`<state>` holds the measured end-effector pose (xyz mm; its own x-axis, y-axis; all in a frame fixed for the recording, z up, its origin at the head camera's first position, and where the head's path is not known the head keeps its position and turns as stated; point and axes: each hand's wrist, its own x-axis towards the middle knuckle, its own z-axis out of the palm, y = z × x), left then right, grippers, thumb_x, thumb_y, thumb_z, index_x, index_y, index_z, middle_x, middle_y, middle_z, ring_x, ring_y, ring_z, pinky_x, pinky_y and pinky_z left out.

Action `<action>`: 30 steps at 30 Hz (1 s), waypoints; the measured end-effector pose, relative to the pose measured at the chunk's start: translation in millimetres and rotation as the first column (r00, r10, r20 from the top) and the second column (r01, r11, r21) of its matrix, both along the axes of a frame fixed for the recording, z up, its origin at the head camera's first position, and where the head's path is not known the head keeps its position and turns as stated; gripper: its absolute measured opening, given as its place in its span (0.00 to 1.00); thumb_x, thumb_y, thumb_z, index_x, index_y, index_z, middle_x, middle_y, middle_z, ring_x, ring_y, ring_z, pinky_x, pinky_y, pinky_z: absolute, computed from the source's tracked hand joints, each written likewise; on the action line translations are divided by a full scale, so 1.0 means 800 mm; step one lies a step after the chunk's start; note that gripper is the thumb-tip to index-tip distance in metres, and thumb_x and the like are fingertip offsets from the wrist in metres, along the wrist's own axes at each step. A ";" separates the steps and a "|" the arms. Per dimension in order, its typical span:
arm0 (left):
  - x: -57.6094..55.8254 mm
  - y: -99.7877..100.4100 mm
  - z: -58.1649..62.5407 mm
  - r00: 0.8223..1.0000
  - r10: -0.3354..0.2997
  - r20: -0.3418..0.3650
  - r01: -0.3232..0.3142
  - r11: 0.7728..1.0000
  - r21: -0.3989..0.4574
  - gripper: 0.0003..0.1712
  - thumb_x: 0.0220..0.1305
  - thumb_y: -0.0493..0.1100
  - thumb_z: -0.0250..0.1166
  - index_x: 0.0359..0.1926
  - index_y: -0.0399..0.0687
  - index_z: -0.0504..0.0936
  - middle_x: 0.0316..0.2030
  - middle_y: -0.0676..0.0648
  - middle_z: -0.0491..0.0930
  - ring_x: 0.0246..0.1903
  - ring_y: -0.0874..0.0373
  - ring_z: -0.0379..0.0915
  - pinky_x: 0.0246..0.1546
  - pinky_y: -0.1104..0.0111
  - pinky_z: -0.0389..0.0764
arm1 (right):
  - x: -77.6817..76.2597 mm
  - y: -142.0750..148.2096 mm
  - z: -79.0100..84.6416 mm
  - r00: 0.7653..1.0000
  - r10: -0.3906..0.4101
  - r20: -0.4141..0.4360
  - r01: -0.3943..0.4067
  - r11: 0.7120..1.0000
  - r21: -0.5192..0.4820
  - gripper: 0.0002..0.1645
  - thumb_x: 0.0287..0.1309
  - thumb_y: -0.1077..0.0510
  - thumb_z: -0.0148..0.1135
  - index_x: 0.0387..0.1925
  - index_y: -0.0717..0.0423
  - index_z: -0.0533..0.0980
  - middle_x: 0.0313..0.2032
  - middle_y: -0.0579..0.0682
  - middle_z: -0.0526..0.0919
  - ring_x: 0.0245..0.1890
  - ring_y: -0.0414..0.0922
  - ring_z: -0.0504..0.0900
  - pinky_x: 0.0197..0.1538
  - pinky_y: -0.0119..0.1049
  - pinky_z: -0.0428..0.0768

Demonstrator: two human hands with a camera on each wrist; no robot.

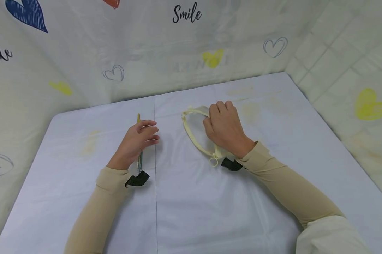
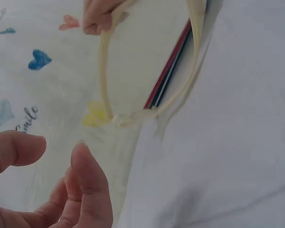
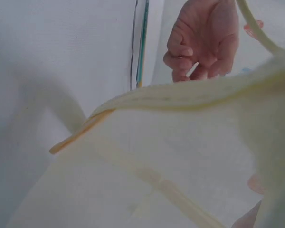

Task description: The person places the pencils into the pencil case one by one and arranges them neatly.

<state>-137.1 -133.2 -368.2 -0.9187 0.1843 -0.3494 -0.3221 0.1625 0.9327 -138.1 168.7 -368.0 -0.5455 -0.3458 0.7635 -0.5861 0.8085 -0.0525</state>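
My right hand (image 1: pixel 224 125) grips the edge of a translucent pouch with a cream zipper (image 1: pixel 191 133), its mouth spread into a loop. A round ring pull (image 1: pixel 213 162) hangs at the near end of the zipper. In the left wrist view, slim red and dark sticks (image 2: pixel 168 66) show within the outline of the pouch's mouth. My left hand (image 1: pixel 137 143) hovers to the left with fingers loosely bent, holding nothing. Beneath it lies a slim teal pencil-like stick with a yellow end (image 1: pixel 138 117), partly covered by the hand.
A white cloth with a seam line (image 1: pixel 155 197) and faint yellow stains covers the table (image 1: pixel 203 211). Behind it hangs a pale curtain (image 1: pixel 146 46) printed with hearts and words. Dark camera mounts (image 1: pixel 138 179) sit at both wrists.
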 end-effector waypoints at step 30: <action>-0.016 -0.089 -0.027 0.995 0.089 -0.036 -0.096 0.948 -0.303 0.35 0.71 0.48 0.64 0.73 0.43 0.64 0.52 0.48 0.76 0.36 0.66 0.81 0.43 0.78 0.84 | -0.003 -0.002 -0.005 0.993 0.002 0.119 -0.001 1.000 -0.007 0.16 0.60 0.66 0.38 0.17 0.58 0.59 0.18 0.53 0.58 0.21 0.50 0.53 0.33 0.42 0.56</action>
